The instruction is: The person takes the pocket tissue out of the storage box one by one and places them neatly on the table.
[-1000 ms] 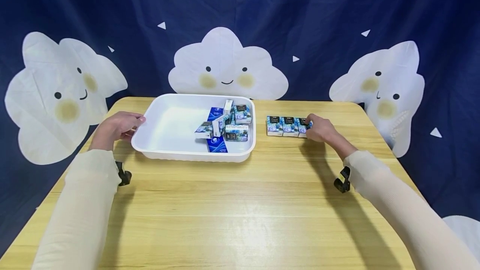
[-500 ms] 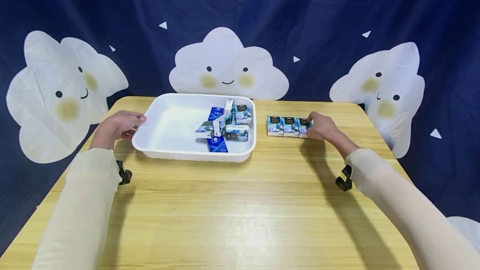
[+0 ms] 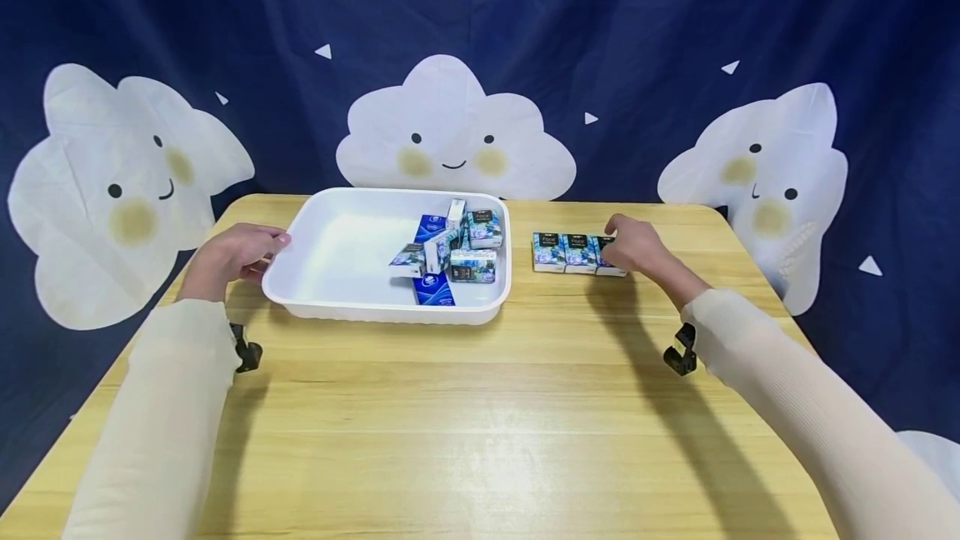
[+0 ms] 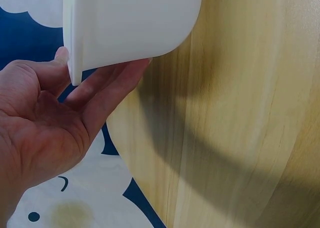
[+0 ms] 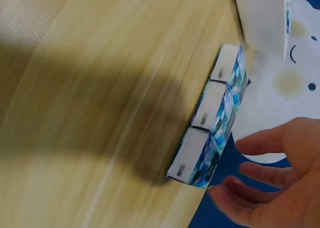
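In the head view my left hand holds the left end of a white plastic tray. The left wrist view has its thumb on the rim and its fingers under the tray wall. A row of 3 small floral-printed tissue packs lies on the table right of the tray. Over the right end of that row is my right hand, partly hiding the last pack. Its fingers are loosely bent and spread, apart from the packs in the right wrist view, with nothing between them.
Several packs lie jumbled in the tray's right half, floral ones and plain blue ones. The wooden table ends at a dark blue cloth with cloud prints behind it.
My right hand has let go of the rightmost pack and lifted slightly, shifting a little left. The packs stay in a row. My left hand and the tray look unmoved.
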`<state>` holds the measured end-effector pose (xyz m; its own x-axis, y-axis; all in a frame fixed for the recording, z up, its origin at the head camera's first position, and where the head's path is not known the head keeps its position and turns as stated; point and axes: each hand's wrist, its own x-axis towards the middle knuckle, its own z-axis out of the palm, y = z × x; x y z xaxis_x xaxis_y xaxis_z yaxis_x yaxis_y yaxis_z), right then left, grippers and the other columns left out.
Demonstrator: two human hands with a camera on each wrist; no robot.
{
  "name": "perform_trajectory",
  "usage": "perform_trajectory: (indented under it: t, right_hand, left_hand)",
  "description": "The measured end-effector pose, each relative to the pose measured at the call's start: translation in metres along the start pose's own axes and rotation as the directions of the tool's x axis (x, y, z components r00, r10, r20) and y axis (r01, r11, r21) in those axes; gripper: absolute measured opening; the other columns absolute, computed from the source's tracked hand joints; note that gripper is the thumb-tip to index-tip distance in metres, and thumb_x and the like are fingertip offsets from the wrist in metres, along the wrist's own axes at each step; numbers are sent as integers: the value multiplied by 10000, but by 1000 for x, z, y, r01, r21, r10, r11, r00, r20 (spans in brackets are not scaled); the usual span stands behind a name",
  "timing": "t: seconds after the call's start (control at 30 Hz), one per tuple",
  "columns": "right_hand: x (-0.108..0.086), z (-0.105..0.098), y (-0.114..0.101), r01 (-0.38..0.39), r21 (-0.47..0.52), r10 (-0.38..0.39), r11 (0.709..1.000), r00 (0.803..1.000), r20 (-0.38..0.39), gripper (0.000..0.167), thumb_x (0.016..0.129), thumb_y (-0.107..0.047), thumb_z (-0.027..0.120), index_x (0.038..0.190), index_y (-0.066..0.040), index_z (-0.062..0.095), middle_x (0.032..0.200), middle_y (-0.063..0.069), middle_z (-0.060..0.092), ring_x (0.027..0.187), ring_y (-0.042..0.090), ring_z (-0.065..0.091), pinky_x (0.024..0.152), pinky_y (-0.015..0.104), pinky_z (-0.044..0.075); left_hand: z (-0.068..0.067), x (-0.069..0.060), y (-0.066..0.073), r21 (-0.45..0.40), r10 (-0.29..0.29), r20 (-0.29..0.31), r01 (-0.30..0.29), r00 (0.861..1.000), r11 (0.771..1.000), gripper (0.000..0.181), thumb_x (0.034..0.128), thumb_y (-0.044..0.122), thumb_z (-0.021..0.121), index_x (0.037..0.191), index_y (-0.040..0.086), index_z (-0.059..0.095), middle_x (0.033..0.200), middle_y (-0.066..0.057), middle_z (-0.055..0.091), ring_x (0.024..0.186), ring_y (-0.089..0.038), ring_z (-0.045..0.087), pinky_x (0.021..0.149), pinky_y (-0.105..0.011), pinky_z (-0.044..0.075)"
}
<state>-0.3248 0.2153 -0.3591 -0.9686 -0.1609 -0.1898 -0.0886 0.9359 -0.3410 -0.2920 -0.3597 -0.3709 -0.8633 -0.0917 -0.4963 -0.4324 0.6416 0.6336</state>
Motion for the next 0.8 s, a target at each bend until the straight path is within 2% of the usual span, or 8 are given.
perform_trajectory:
  t: [0.13,0.37,0.6,0.8]
  right_hand:
    - [-1,1,-9,25,16,-24,1000,997,-67,459,874,-62,532,1317,56,541,900,193,639,725,277,477,676,388,411]
    - [-1,5,-31,66,19,-65,998,995,-71,453,876,-52,531,1317,49,542,783,130,589,675,250,448,703,397,421]
    - [-3,9,-63,118,0,-117,993,991,-63,434,906,-84,548,1325,28,544,992,181,648,887,309,543,849,465,482]
    - [-8,13,-91,179,-36,-182,983,979,-90,394,933,-112,572,1301,31,572,944,174,664,815,286,551,828,457,496]
  left_hand:
    - [0,-2,1,-1,-3,-6,3,1000,1000,567,1119,309,333,1588,3,252,1479,-275,375,1137,-319,544,767,-276,542]
    - [0,0,1,-6,-14,2,14,1000,1000,574,1119,316,326,1595,9,233,1493,-272,362,1165,-334,524,771,-271,534]
    - [-1,2,-1,7,-11,4,11,1000,1000,574,1118,319,332,1587,-1,251,1490,-273,361,1152,-332,522,778,-279,533]
    - [0,2,0,-3,-10,-1,10,1000,1000,566,1119,313,333,1586,2,258,1492,-272,364,1161,-333,522,764,-273,533]
